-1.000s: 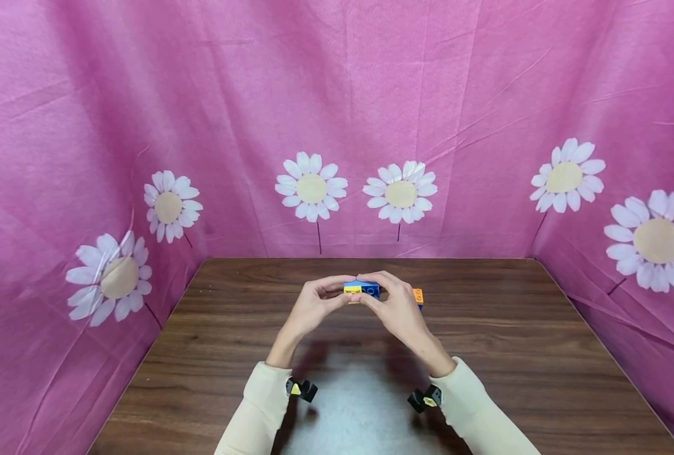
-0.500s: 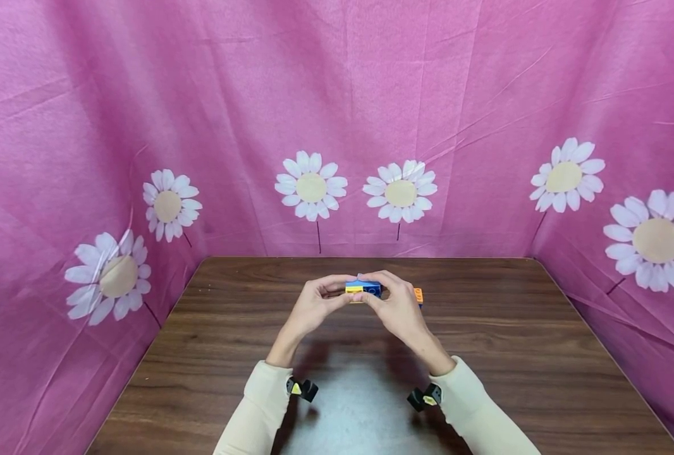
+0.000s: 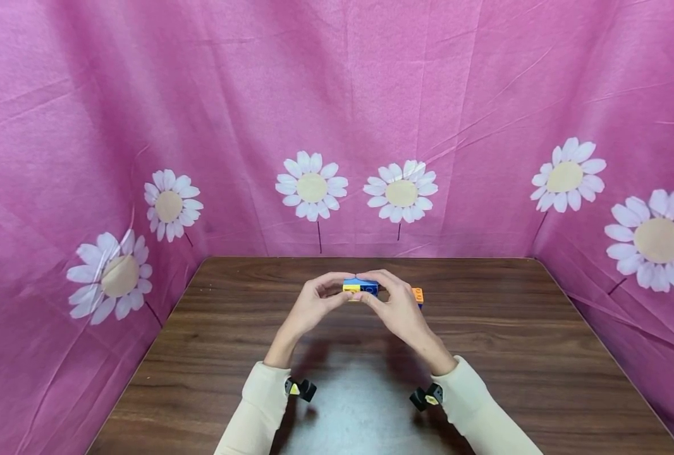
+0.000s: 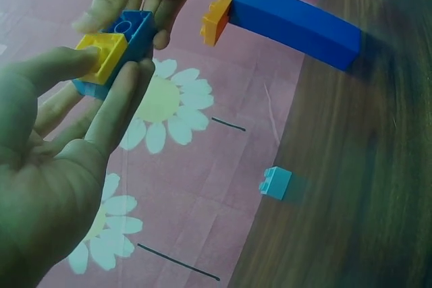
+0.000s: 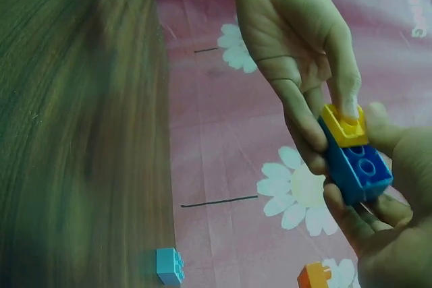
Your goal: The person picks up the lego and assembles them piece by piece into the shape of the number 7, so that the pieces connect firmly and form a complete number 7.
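Both hands hold a joined pair of toy bricks up above the table. The longer blue brick (image 5: 354,173) has its hollow, tubed side showing, and a small yellow brick (image 5: 347,126) sits against one end of it. My left hand (image 3: 310,308) grips the yellow end, its thumb pressed on the yellow brick and fingers curled beneath. At the other end my right hand (image 3: 399,309) grips the blue brick between thumb and fingers. In the head view, fingertips cover parts of both bricks.
Beyond my right hand stands a tall blue block stack (image 4: 290,21) topped by an orange brick (image 3: 418,295). A light blue brick (image 4: 277,183) stands apart on the wooden table (image 3: 513,354). Pink flowered cloth (image 3: 337,95) encloses the table's back and sides.
The held bricks shift only slightly, a little right and then back left, with both hands keeping their grip. Everything else stays in place.
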The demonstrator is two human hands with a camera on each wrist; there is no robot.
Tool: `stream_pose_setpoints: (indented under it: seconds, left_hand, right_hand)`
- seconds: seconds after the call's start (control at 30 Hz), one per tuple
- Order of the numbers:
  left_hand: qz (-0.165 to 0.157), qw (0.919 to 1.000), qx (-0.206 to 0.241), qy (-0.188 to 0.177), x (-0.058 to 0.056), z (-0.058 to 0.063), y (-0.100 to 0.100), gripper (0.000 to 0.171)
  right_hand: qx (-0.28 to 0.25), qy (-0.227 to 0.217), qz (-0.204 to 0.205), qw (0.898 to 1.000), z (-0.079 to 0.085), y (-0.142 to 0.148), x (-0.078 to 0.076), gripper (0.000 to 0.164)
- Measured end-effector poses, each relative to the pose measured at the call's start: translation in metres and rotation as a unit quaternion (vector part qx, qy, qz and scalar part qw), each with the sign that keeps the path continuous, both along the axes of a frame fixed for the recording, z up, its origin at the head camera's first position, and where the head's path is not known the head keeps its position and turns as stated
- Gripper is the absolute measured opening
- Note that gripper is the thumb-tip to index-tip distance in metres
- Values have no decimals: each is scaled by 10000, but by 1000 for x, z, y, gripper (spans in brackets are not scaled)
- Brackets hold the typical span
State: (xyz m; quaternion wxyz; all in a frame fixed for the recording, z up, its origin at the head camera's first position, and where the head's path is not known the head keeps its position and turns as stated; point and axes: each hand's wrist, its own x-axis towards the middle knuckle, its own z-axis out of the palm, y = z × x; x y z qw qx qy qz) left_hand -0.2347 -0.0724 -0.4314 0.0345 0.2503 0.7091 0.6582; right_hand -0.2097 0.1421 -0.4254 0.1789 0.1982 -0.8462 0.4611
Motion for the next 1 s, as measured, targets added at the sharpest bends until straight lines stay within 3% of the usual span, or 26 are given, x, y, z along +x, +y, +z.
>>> stream_pose_setpoints:
  seconds: [0.17,0.4,0.6,0.8,1.0]
  left_hand:
    - [-86,9999,105,0,0,1,-5,39]
    - [-247,9978,316,-534,-2,3,0,43]
    - [-146,9919,817,-966,-2,1,14,35]
    - [3,9921,893,-884,-3,0,26,32]
    - [157,9952,630,-726,-7,-1,36,33]
  right_hand:
    - [-320,-97,89,9994,-1,2,-2,33]
    - [-532,186,166,9983,-1,3,-4,33]
    - [-271,508,216,9981,-3,11,-6,38]
    - [-24,253,349,9991,1,34,-5,41]
    - [199,181,84,9996,-2,68,-8,39]
